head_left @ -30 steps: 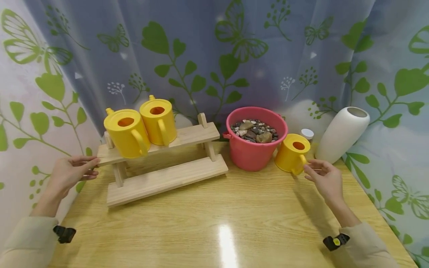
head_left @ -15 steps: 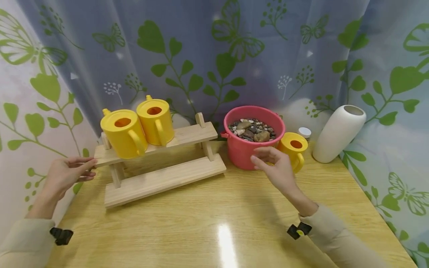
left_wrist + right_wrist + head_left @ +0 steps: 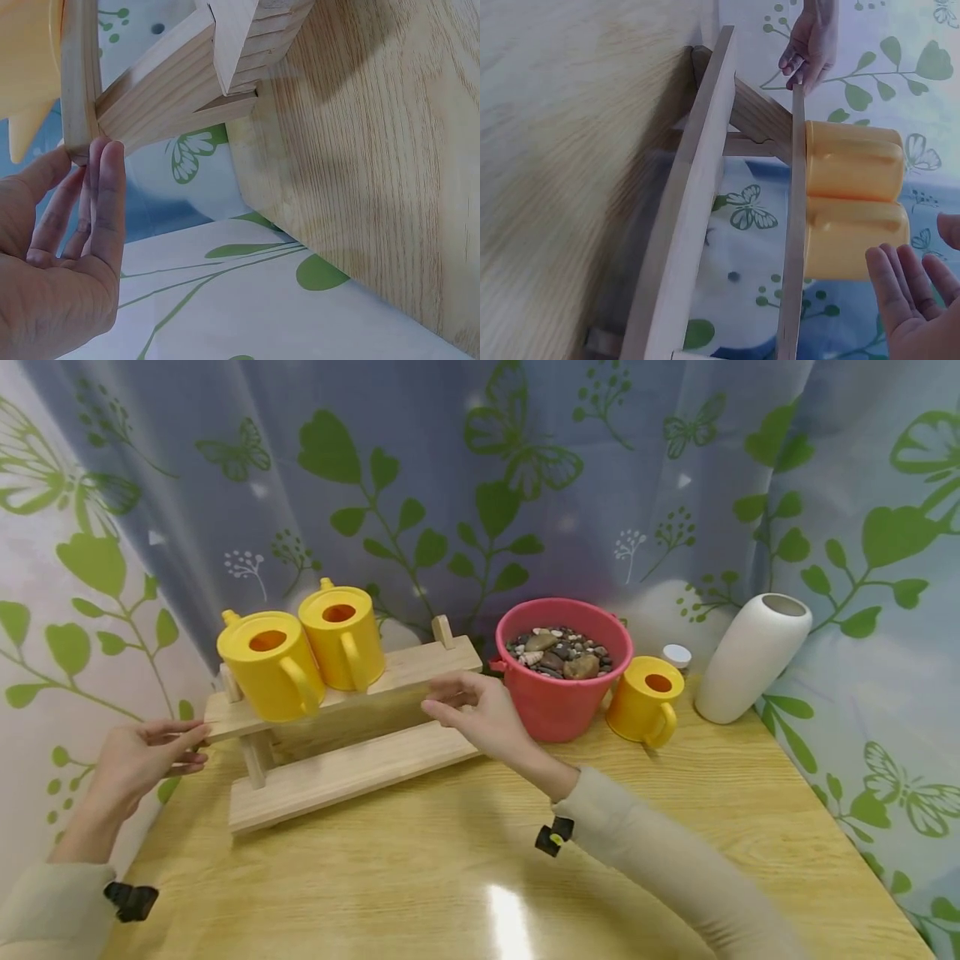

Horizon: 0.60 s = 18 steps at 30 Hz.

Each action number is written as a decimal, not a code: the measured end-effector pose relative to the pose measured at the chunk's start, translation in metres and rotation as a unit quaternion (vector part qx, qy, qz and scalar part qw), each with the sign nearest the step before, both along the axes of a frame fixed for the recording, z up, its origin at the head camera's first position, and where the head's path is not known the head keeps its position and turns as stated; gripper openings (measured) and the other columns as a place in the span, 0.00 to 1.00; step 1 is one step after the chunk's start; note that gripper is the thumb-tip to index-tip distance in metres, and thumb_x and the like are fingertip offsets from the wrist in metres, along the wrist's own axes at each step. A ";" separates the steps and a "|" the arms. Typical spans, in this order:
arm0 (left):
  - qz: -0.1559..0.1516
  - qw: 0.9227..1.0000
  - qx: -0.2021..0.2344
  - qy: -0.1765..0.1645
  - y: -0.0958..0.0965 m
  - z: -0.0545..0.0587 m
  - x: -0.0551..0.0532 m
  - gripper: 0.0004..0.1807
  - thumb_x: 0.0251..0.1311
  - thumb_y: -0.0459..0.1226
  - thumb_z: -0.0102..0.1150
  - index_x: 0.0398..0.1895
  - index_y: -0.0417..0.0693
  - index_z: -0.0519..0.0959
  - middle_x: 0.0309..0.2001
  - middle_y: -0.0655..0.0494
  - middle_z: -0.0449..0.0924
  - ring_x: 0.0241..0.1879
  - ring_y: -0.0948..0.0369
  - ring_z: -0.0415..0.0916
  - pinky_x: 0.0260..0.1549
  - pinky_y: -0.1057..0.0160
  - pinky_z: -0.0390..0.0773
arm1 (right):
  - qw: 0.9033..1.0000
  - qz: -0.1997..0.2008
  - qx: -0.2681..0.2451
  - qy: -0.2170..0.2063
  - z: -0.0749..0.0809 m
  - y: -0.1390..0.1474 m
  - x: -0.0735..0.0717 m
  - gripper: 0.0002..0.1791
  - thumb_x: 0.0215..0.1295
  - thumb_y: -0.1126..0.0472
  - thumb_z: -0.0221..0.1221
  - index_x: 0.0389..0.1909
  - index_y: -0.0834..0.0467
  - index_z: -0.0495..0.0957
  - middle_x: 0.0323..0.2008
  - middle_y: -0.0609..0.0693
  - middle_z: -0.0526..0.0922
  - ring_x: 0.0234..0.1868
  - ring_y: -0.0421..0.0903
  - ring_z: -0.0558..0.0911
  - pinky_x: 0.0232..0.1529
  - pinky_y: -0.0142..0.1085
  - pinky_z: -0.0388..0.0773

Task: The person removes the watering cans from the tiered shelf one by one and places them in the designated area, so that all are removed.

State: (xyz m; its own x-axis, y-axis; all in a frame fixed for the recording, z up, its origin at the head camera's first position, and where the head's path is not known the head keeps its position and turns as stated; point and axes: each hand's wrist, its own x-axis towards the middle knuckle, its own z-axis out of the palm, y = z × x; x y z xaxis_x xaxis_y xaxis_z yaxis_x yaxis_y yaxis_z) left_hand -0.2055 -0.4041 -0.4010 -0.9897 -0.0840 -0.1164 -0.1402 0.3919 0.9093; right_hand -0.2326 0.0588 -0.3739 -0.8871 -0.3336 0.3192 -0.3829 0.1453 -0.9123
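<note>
A two-tier wooden plant stand point(image 3: 352, 772) stands on the left of the table. Side by side on its upper board point(image 3: 79, 82) are two yellow watering cans point(image 3: 272, 668), handles toward me. My left hand point(image 3: 138, 764) pinches the left end of that upper board between thumb and fingers. In the head view my right hand point(image 3: 483, 714) overlaps the right part of the stand, fingers loosely bent around nothing. From the right wrist, the right hand's fingers point(image 3: 892, 289) show spread apart near the cans. A third yellow watering can point(image 3: 645, 702) stands right of the bucket.
A pink bucket point(image 3: 543, 706) of stones and pebbles stands just right of the plant stand. Behind the third can is a white-capped container point(image 3: 677, 655). A white vase point(image 3: 753, 660) leans at the back right. Patterned curtains point(image 3: 420, 468) border the table point(image 3: 420, 877).
My right hand has left the handle of the third watering can and swept left, past the bucket, to the stand. My left hand keeps its hold on the upper board.
</note>
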 end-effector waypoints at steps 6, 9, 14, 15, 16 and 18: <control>-0.001 1.000 -0.005 0.009 0.002 -0.001 0.000 0.09 0.76 0.43 0.62 0.39 0.74 0.83 0.33 0.78 0.88 0.31 0.70 0.89 0.36 0.66 0.94 | 1.000 0.001 0.007 0.009 0.007 -0.043 -0.021 0.20 0.70 0.60 0.70 0.59 0.61 0.84 0.47 0.60 0.91 0.43 0.47 0.89 0.44 0.30 0.91; -0.001 1.000 0.001 0.011 0.002 -0.001 0.001 0.12 0.76 0.41 0.62 0.37 0.76 0.83 0.32 0.78 0.88 0.31 0.70 0.89 0.35 0.66 0.94 | 1.000 -0.008 0.004 -0.004 0.008 -0.060 -0.030 0.20 0.70 0.58 0.70 0.59 0.61 0.84 0.47 0.59 0.91 0.46 0.50 0.89 0.43 0.26 0.89; -0.003 1.000 0.008 0.008 0.001 -0.002 0.001 0.11 0.75 0.42 0.63 0.37 0.75 0.84 0.33 0.76 0.89 0.31 0.70 0.89 0.35 0.66 0.94 | 0.999 -0.021 -0.012 -0.031 0.009 -0.082 -0.042 0.19 0.69 0.57 0.72 0.57 0.59 0.85 0.47 0.58 0.90 0.45 0.51 0.89 0.39 0.26 0.90; -0.004 1.000 0.005 0.009 0.001 -0.002 0.001 0.10 0.75 0.42 0.63 0.38 0.75 0.83 0.33 0.76 0.89 0.31 0.70 0.89 0.35 0.66 0.94 | 0.999 -0.023 -0.014 -0.032 0.009 -0.085 -0.044 0.19 0.68 0.58 0.72 0.57 0.59 0.85 0.48 0.58 0.90 0.45 0.50 0.90 0.38 0.26 0.90; -0.004 1.000 0.003 0.010 0.001 -0.002 0.001 0.09 0.75 0.43 0.63 0.38 0.75 0.83 0.33 0.76 0.89 0.31 0.70 0.89 0.36 0.66 0.94 | 0.999 -0.025 -0.015 -0.033 0.010 -0.088 -0.046 0.19 0.68 0.58 0.72 0.57 0.59 0.85 0.48 0.59 0.90 0.44 0.50 0.90 0.38 0.27 0.90; -0.003 1.000 0.000 0.012 0.000 -0.002 0.000 0.09 0.75 0.43 0.63 0.39 0.75 0.83 0.33 0.76 0.89 0.31 0.70 0.89 0.36 0.65 0.94 | 0.999 -0.028 -0.015 -0.034 0.010 -0.094 -0.049 0.20 0.67 0.58 0.72 0.58 0.60 0.85 0.48 0.59 0.89 0.44 0.49 0.90 0.37 0.26 0.90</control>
